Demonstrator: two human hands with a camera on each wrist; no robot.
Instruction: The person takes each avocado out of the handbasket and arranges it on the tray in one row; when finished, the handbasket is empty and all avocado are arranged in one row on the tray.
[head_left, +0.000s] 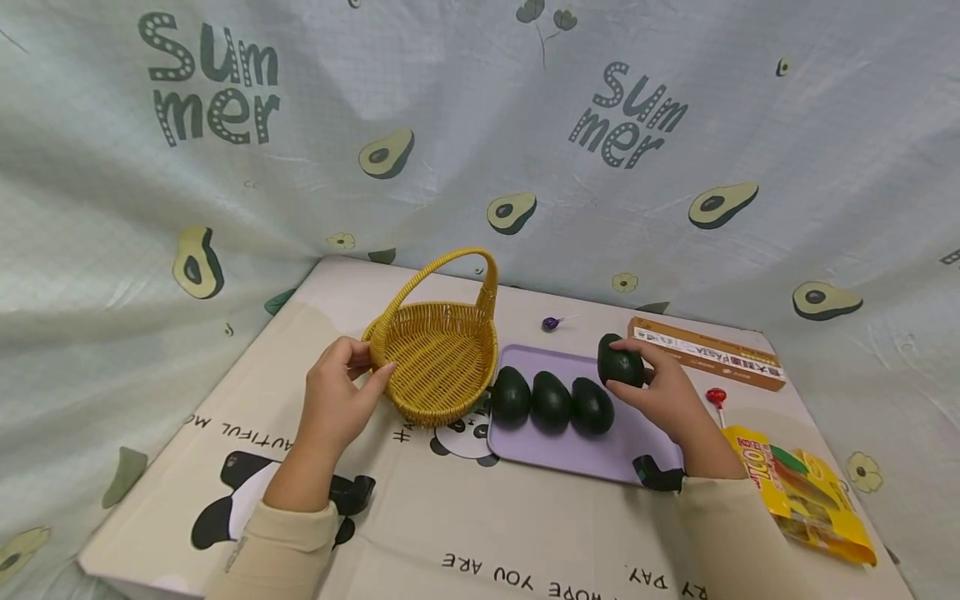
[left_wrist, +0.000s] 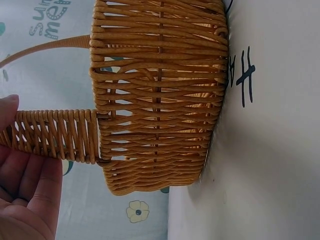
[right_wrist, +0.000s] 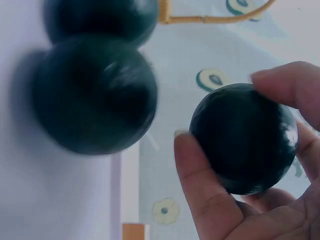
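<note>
A yellow-brown wicker basket with a tall arched handle stands on the table, left of the tray. My left hand pinches the base of its handle between thumb and fingers; the left wrist view shows the woven handle in that grip. My right hand holds a dark green avocado above the right part of a lilac tray. Seen from the right wrist, thumb and fingers curl round this avocado. Three more avocados lie in a row on the tray's left part.
Behind the tray lies a purple lollipop. A brown pasta box is at the back right, with a red lollipop in front of it. Nearer, a yellow snack bag lies by the right edge. A printed cloth curtain hangs behind the table.
</note>
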